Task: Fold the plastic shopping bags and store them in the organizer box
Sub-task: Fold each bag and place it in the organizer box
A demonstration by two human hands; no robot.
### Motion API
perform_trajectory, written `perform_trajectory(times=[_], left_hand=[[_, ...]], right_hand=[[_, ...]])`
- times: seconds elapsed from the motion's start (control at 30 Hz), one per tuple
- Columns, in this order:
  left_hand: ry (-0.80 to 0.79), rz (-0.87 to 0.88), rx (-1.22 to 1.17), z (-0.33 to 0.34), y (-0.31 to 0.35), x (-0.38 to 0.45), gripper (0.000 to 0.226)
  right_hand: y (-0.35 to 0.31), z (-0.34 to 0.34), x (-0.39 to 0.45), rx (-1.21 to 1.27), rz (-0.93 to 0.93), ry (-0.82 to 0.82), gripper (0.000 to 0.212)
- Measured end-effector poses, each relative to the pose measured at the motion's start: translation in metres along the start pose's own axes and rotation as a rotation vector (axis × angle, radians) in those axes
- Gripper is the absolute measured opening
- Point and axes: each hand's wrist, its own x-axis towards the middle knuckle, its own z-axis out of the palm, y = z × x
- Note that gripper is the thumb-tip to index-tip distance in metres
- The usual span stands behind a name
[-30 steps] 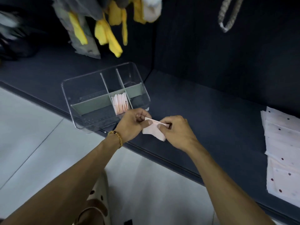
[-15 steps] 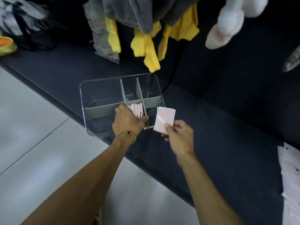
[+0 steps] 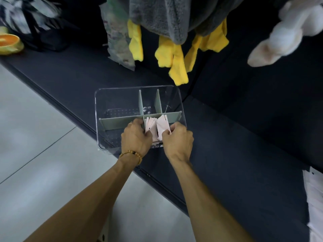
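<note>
A clear organizer box [image 3: 111, 95] with grey-green dividers sits near the front edge of a dark shelf. Its near middle compartment holds several folded pale pink bags [image 3: 150, 124] standing on edge. My left hand [image 3: 135, 137], with a beaded bracelet at the wrist, pinches that stack and holds it to the left. My right hand [image 3: 177, 139] pinches one folded pink bag [image 3: 162, 126] and has it partly down in the same compartment, right of the stack. The bags' lower parts are hidden behind my fingers.
Grey and yellow cloths [image 3: 174, 55] and a white plush item [image 3: 286, 32] hang above the shelf [image 3: 244, 154]. A stack of white dotted bags [image 3: 314, 198] lies at the right edge. An orange half [image 3: 8, 42] sits far left. Grey floor lies below.
My right hand carried the folded bag from beside the box into the near middle compartment. My left hand stayed on the stored stack, and the view shifted down toward the box.
</note>
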Motion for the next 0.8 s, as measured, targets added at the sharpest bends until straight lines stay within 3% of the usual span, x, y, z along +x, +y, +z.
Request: perform_trajectory(times=[0.1, 0.2, 0.4, 0.6, 0.73, 0.8], left_hand=[[0.000, 0.013, -0.015, 0.000, 0.000, -0.001, 0.028], [-0.010, 0.026, -0.042, -0.001, -0.002, -0.003, 0.031], [-0.031, 0.036, -0.068, -0.003, -0.004, -0.004, 0.028], [-0.061, 0.044, -0.067, -0.003, -0.007, -0.001, 0.034], [-0.043, 0.049, -0.080, -0.002, -0.008, -0.002, 0.033], [-0.033, 0.055, -0.082, -0.003, -0.008, -0.002, 0.033]], right_hand=[[-0.005, 0.005, -0.002, -0.077, -0.063, 0.028, 0.008], [-0.004, 0.007, 0.001, -0.167, -0.070, -0.082, 0.012], [0.001, 0.006, -0.004, -0.017, -0.163, -0.099, 0.015], [-0.006, 0.011, -0.005, -0.053, -0.084, 0.153, 0.010], [-0.004, 0.016, -0.006, -0.171, -0.187, -0.007, 0.016], [-0.003, 0.014, -0.003, -0.108, -0.203, -0.042, 0.018]])
